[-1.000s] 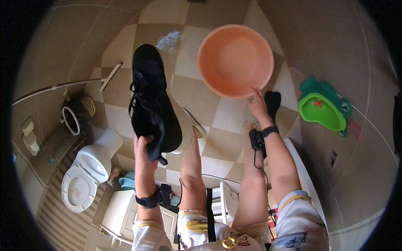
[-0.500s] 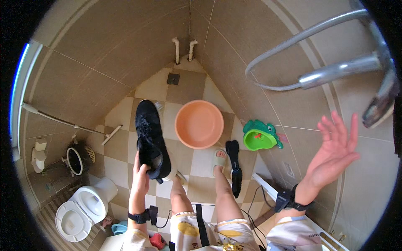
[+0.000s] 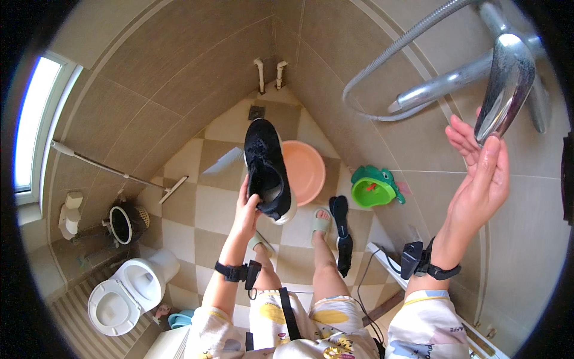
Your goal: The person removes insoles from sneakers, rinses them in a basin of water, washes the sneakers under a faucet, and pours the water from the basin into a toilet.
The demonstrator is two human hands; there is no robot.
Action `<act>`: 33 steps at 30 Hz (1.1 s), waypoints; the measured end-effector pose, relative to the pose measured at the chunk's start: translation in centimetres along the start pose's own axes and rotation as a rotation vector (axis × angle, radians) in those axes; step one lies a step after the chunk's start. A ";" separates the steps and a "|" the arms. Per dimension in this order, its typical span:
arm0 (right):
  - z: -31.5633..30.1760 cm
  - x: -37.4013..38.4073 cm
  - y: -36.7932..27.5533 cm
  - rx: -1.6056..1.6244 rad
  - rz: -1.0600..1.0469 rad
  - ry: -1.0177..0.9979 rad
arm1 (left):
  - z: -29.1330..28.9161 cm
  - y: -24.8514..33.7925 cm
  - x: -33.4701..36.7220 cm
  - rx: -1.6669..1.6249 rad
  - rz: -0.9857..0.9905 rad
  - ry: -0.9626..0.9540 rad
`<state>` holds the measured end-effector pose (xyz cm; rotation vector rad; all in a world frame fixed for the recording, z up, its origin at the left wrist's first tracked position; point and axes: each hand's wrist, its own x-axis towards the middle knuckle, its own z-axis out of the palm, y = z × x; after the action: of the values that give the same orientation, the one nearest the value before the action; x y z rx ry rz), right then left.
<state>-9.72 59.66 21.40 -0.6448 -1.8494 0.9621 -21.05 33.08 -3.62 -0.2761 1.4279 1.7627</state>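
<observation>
A black sneaker (image 3: 266,155) with a white sole is held up by my left hand (image 3: 245,212), the thumb inside its collar and the fingers against its side. The sneaker's opening faces up, and it covers part of the orange basin (image 3: 308,173) on the floor behind it. At the right wall, my right hand (image 3: 478,167) has its thumb on the lower tip of a chrome faucet lever (image 3: 511,78), with the fingers behind it. Near my right foot lie two long black flat pieces that look like insoles (image 3: 339,215).
A green animal-shaped basin (image 3: 371,190) sits by the right wall. A shower hose (image 3: 412,39) loops beside the faucet. To the left are a toilet (image 3: 140,281), a black-lined bin (image 3: 122,224) and a squeegee (image 3: 173,188). A floor drain (image 3: 256,112) lies near the corner pipes.
My right hand has risen from open air to the faucet lever and closed on its tip. The sneaker in my left hand has shifted right, now overlapping the orange basin.
</observation>
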 end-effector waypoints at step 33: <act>12.1 -16.7 24.0 0.393 0.979 -0.322 | 12.7 -0.2 10.8 2.031 0.806 0.194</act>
<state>-12.51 56.21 -9.89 -1.2298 -1.4874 2.0976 -23.69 49.28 -6.31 1.3231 2.8357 -0.0659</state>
